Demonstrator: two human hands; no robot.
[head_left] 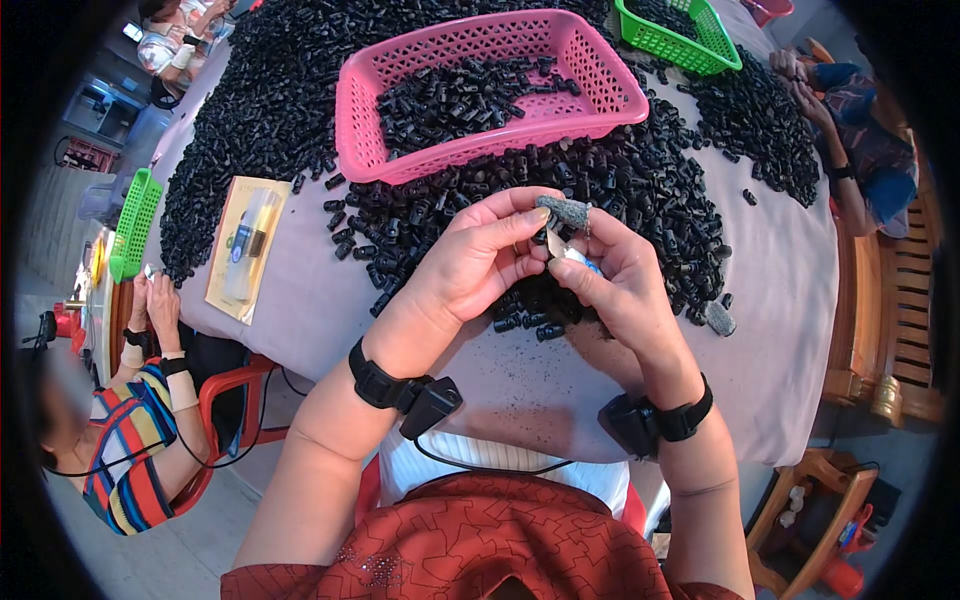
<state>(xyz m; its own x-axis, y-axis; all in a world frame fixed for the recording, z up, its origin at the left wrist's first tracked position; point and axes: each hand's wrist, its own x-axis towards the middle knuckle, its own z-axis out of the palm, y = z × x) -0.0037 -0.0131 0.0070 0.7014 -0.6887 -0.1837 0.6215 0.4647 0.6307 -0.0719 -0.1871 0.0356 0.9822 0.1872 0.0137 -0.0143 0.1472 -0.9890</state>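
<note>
Nearly together, the left hand [475, 260] pinches what looks like a small black plastic piece [541, 238] and the right hand [625, 272] clamps a thin, pointed metal blade [557, 246]. Short, light strokes angled off the left thumb should work best. Fingers mostly hide the piece; whichever finger bears the rough grey tapered sleeve [563, 212] is unclear.

1. Prob. a home rm used as small workshop; can't say for sure.
2. Workshop: cloth-covered tbl [775, 290] w/ heaped blk parts [265, 110], pink basket [500, 144], grn baskets [135, 225].
3. Other ppl [130, 445] sit round it.
4. Homey: slatted wood furniture [862, 300], red chair [215, 388].
</note>
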